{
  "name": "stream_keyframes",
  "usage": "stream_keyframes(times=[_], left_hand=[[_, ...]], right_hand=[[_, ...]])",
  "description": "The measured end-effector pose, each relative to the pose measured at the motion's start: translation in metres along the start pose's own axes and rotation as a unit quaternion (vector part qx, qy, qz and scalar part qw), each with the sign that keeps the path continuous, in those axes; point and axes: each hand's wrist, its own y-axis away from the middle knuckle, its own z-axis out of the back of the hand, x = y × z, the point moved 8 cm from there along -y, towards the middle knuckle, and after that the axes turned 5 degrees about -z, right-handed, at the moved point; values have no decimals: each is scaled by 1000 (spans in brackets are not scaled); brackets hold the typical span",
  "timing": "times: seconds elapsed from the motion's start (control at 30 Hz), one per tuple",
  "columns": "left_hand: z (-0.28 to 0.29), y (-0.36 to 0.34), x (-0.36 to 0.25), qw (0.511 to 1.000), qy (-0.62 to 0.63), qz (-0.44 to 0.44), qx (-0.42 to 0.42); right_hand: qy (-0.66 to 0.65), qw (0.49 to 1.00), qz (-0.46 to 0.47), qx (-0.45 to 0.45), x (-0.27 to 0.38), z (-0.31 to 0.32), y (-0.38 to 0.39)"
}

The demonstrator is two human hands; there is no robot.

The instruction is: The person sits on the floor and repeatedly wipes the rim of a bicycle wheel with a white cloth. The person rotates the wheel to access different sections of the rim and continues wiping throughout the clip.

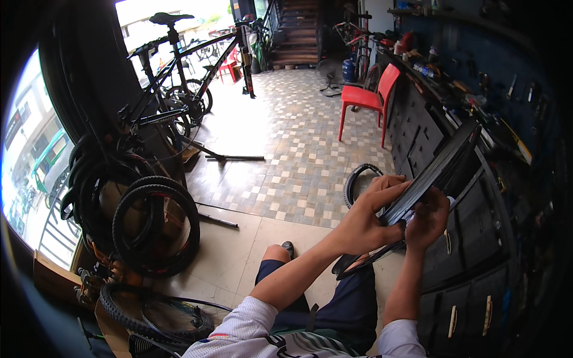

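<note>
A black bicycle wheel rim (434,166), seen nearly edge-on, is held up in front of me at the right. It slants from my lap up toward the workbench, and its outer face shines grey. My left hand (376,213) is wrapped round its near part, with the thumb below and the fingers over the top. Close beside it, my right hand (427,219) is closed with curled fingers against the rim's right side. Part of its grip is hidden behind the rim. Whether a thin tape or tube lies under the fingers, I cannot tell.
A red chair (373,98) stands ahead, near dark drawers (421,134) under a cluttered workbench. A tyre (353,186) lies on the floor beyond my hands. At left are a bicycle frame (206,46) on a stand, hanging tyres (156,227) and a wheel (122,307).
</note>
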Motion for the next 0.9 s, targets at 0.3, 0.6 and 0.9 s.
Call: stream_keyframes(times=[0.3,0.6,0.9], left_hand=[[-4,6,8,992,97,86,1],[4,2,-7,999,-24,33,-6],[-1,4,-9,1000,-25,9,3]], right_hand=[[-15,999,-17,23,-15,5,4],[-108,988,-108,-7,3,-9,-15],[-83,987,-135,-30,-6,-3,-12]])
